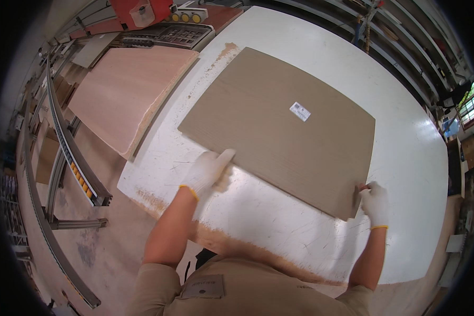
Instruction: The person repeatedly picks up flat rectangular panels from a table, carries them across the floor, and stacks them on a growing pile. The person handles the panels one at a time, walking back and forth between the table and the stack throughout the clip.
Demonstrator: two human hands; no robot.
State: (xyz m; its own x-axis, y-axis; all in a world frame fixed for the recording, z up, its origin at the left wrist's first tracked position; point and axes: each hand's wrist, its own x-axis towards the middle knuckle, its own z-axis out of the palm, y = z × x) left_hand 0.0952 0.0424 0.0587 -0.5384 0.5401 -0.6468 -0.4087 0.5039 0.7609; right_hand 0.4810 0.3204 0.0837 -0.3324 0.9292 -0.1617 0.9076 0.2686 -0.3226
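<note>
A flat brown wood-grain panel (276, 130) lies on the white worktable (260, 221), turned at an angle, its near edge towards me. It carries a white printed label (300, 111). My left hand (211, 168), in a white knit glove with a yellow cuff, grips the near edge, thumb on top and fingers below. At the panel's right side, close to the near corner, my gloved right hand (374, 201) is curled around a small reddish-brown piece (362, 187). Blur and the fingers hide what that piece is.
A pinkish board (130, 94) with a rough edge lies to the left, along the table. Beyond it stands a red machine (142, 14). Roller rails (73, 158) run at the far left. Racks of long stock (403, 47) line the far right. The table's near edge (237, 243) is worn.
</note>
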